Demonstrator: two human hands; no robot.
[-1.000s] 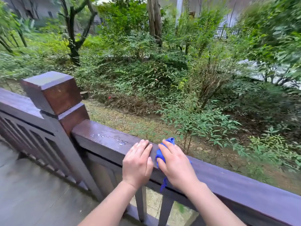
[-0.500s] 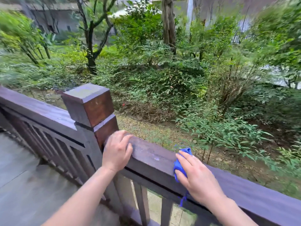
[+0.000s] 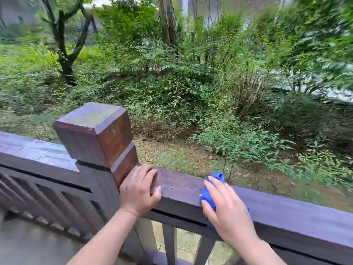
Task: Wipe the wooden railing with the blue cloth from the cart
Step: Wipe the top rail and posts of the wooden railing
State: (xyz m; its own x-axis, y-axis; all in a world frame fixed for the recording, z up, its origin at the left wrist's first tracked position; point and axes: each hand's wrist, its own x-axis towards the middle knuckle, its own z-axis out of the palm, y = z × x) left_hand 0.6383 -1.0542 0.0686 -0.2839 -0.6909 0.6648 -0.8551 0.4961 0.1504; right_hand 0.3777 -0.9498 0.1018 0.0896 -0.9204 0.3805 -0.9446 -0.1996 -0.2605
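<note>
the right hand (image 3: pixel 227 209) presses the blue cloth (image 3: pixel 211 190) flat on top of the wooden railing (image 3: pixel 286 209), fingers spread over it. the left hand (image 3: pixel 138 190) grips the rail beside the post (image 3: pixel 95 134), fingers curled around. droplets (image 3: pixel 181 187) lie between the hands, so wiping seems midway, with that stretch left.

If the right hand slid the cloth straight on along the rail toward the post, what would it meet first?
Likely the water droplets on the railing, then the left hand gripping it beside the post.
</note>
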